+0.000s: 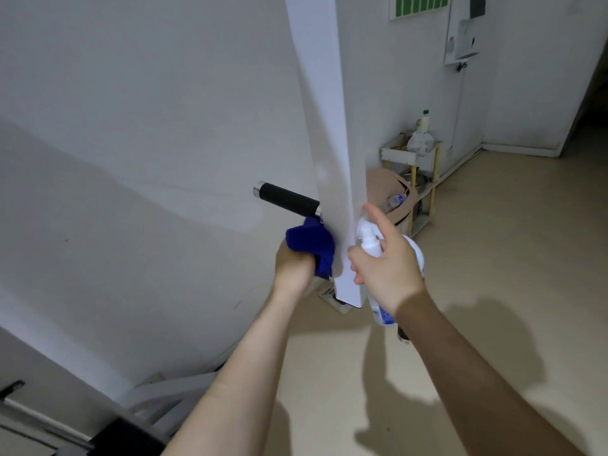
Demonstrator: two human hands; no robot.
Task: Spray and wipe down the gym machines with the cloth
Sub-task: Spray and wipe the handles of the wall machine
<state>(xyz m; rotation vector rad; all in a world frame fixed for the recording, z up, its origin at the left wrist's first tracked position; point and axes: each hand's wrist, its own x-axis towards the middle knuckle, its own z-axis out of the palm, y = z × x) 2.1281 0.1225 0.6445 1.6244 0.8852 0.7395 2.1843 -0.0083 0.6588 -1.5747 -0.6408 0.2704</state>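
A white upright bar of the gym machine (329,143) runs down the middle of the view, with a black foam handle (288,199) sticking out to its left. My left hand (292,268) grips a bunched blue cloth (312,245) pressed against the bar's left side, just below the handle. My right hand (386,258) holds a white spray bottle (371,245) at the bar's right side, nozzle toward the bar, index finger stretched out above the trigger.
A brown bin (391,192) with a plastic bottle in it stands behind the bar. A small white and yellow shelf cart (411,156) with bottles is against the wall. Grey machine frame parts (158,396) lie at lower left. Beige floor stretches to the right.
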